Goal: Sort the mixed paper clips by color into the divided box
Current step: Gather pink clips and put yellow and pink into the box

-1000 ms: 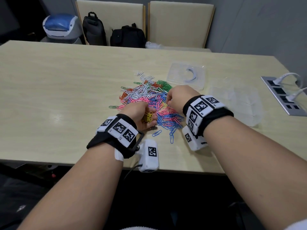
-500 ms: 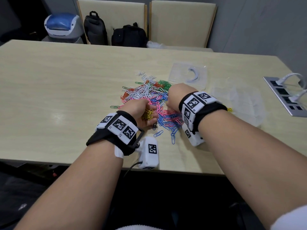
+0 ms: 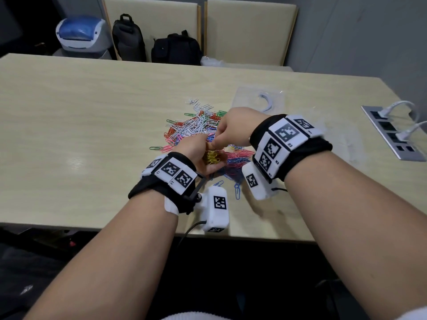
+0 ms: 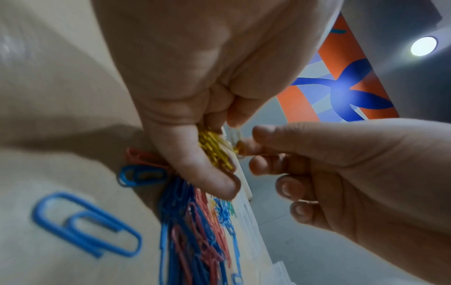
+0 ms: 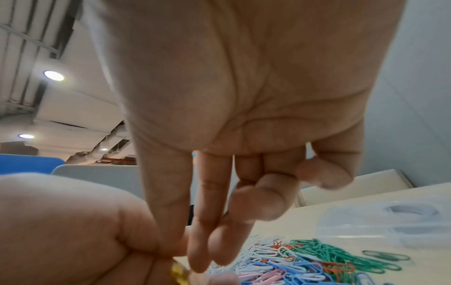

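Observation:
A mixed pile of coloured paper clips (image 3: 196,128) lies mid-table. My left hand (image 3: 199,153) is cupped just above its near edge and grips a bunch of yellow clips (image 3: 212,157), seen also as yellow clips (image 4: 214,152) in the left wrist view. My right hand (image 3: 216,141) reaches over it, thumb and forefinger pinching a single yellow clip (image 4: 238,146) right at the left hand's opening. A clear plastic box (image 3: 258,100) sits behind the pile. Its compartments are hard to make out.
Loose blue clips (image 3: 237,191) lie near the front edge between my wrists. A power strip with white plugs (image 3: 392,130) is set in the table at right. Two chairs, bags (image 3: 175,49) and a bin stand beyond the far edge.
My right hand has lifted off the pile and come left to the left hand with a yellow clip. The left hand has stayed in place, still holding its yellow bunch.

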### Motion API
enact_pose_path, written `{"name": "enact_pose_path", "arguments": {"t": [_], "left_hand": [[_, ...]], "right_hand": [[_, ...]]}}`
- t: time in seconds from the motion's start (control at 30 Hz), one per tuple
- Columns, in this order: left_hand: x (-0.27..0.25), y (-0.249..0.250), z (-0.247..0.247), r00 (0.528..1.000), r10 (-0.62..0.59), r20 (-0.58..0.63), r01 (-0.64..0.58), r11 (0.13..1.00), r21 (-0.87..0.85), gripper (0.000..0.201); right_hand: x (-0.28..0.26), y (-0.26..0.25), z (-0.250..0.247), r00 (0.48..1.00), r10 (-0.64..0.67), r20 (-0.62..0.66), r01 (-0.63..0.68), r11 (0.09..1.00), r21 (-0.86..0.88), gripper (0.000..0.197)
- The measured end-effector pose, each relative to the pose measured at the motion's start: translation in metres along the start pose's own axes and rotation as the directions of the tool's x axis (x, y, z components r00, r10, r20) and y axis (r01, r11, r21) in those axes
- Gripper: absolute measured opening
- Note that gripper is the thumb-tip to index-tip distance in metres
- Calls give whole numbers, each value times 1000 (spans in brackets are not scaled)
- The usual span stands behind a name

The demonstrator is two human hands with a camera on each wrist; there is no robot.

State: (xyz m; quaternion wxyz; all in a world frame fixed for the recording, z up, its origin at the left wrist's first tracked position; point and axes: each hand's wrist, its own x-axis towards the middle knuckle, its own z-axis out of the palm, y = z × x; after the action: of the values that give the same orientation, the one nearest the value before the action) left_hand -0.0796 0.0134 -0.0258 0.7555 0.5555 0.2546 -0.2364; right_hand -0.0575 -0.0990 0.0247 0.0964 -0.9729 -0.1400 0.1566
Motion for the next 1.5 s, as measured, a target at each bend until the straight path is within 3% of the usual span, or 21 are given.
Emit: {"name": "enact_pose_path", "arguments": {"t": [0.17, 0.37, 0.43, 0.53, 0.63, 0.83, 0.97, 1.2, 1.3, 1.5], "left_hand": [[-2, -1, -4, 998, -61, 23, 61, 998, 1, 39], [-4, -3, -2, 998, -51, 22, 50, 997, 58, 35], [-4, -4, -1, 999, -32, 34, 29, 997, 73, 35], [-3, -6, 1, 999, -34, 40, 30, 995, 91, 33], [-4, -7, 2, 999, -19, 32, 16, 995, 99, 31], [-8, -7, 4, 999, -17, 36, 12, 992, 125, 29], [-9, -6, 5, 1000, -16, 27, 12, 991, 135, 29], [-9, -6, 5, 999, -21, 26, 17, 990, 138, 30], [-10, -6, 5, 999, -25, 29, 20, 988, 151, 30], [-11, -5, 6, 999, -35, 27, 30, 988, 154, 31]], "right_hand": [[8, 10, 3, 995, 52, -89, -62, 990, -124, 22], [23, 39, 26, 974, 222, 38, -197, 922, -334, 21], [21, 49, 30, 970, 238, -54, -242, 911, -335, 9], [21, 56, 33, 955, 261, -141, -290, 922, -259, 12], [26, 51, 34, 961, 243, -136, -266, 946, -187, 14], [25, 39, 41, 972, 195, -130, -220, 951, -217, 12], [22, 36, 41, 966, 194, -168, -233, 938, -255, 27], [15, 40, 32, 967, 247, -61, -254, 916, -310, 14], [21, 44, 31, 965, 248, -78, -260, 919, -297, 20], [27, 36, 39, 975, 193, -110, -217, 932, -289, 10]]}}
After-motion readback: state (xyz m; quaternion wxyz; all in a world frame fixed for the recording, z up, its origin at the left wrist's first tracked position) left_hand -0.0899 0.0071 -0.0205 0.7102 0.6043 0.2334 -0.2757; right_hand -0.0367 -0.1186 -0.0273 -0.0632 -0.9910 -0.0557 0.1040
